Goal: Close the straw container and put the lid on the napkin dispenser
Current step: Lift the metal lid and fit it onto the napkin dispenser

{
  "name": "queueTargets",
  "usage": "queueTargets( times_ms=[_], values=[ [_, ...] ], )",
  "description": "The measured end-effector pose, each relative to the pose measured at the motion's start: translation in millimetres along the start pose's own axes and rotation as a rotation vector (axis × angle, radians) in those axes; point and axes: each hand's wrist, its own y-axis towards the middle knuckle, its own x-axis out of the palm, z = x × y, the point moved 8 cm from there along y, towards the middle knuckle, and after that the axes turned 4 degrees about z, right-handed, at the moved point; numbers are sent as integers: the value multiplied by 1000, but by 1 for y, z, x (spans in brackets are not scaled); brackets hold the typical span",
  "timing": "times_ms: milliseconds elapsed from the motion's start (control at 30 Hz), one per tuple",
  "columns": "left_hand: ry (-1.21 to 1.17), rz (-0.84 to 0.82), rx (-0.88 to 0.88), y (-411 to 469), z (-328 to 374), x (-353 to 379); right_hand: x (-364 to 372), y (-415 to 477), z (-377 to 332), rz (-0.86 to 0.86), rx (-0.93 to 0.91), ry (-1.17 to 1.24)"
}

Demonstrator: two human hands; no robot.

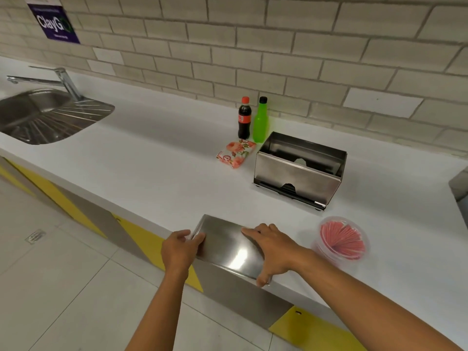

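A flat steel lid lies at the counter's front edge. My left hand grips its left end and my right hand grips its right end, thumb under the near edge. Behind it, the steel napkin dispenser stands with its top uncovered, a little white paper showing inside. To the right of the lid sits a round clear straw container holding pink straws; I cannot tell whether a clear cover is on it.
A cola bottle and a green bottle stand by the tiled wall, with a floral napkin pack in front of them. A steel sink with a tap is at far left. A grey object pokes in at the right edge.
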Motion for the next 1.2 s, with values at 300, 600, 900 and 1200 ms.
queueTargets(
  times_ms=[300, 600, 900, 1200],
  values=[
    [-238, -485, -219, -3, -4, 10, 0, -17, 9, 2, 25, 79],
    [-436, -663, -147, 8, 45, -13, -70, -33, 19, 243, 219, 321],
    [-575, -681, -121, 1, 105, 5, -128, -67, 54, 450, 356, 964],
    [-547, -605, 13, -19, 196, 58, -149, -98, 104, 641, 414, 1125]
  ],
)
